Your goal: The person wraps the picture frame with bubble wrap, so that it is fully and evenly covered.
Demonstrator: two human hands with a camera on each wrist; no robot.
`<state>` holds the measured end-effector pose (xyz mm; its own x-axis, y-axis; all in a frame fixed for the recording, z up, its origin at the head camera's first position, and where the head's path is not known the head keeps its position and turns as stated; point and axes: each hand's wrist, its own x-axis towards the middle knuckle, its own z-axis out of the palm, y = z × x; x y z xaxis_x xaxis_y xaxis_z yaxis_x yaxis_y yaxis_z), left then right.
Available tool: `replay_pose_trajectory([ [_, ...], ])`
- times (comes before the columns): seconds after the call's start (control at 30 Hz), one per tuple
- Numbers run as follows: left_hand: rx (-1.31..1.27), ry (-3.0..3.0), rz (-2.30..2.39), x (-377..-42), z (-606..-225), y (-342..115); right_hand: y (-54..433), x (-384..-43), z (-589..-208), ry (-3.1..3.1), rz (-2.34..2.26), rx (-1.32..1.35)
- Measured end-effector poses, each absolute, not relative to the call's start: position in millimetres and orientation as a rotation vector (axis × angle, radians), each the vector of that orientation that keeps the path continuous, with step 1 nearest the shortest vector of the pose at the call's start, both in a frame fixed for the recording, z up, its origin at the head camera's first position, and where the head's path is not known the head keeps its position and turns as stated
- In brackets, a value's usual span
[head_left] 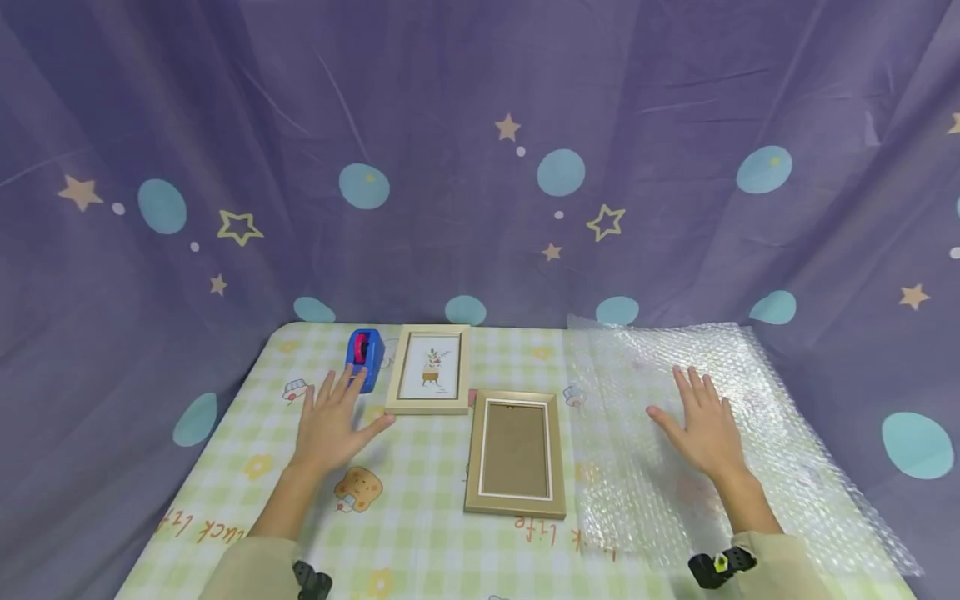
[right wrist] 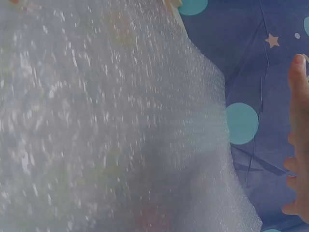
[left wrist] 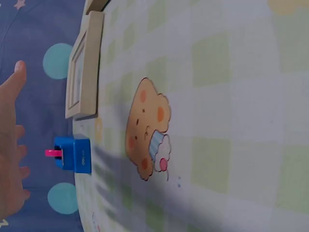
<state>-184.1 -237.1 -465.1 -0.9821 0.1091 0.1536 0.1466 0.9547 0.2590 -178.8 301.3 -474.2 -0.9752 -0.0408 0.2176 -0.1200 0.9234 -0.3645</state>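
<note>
My left hand [head_left: 330,427] is held with fingers spread above the left of the table, holding nothing. Just beyond its fingertips stands a blue tape dispenser [left wrist: 82,155] with a pink core. A pale wooden picture frame [head_left: 465,375] with a plant print lies right of the dispenser. Nearer the middle, a gold-toned picture frame [head_left: 557,458] with a white inner border and plain brown centre lies flat. My right hand [head_left: 707,429], fingers straight and thumb out, hovers over a sheet of bubble wrap [right wrist: 106,121] without gripping it.
A checked tablecloth [head_left: 420,475] with cartoon prints covers the table. Behind it hangs a purple curtain [head_left: 450,108] with stars and blue dots. The bubble wrap spreads over the right side and reaches past the table's right edge.
</note>
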Motion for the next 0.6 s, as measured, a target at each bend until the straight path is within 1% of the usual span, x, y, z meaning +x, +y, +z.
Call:
replay_pose_trajectory([
  [0.27,-0.264,-2.922,-0.513,-187,-482,-222,289,-180,-471,-2.836,0.819,0.176],
  [0.4,-0.303,-2.883,-0.578,-188,-486,-211,281,-183,-471,-2.816,0.937,0.159],
  [0.6,-0.272,-2.901,-0.724,-191,-486,-190,261,-185,-475,-2.699,1.082,0.123],
])
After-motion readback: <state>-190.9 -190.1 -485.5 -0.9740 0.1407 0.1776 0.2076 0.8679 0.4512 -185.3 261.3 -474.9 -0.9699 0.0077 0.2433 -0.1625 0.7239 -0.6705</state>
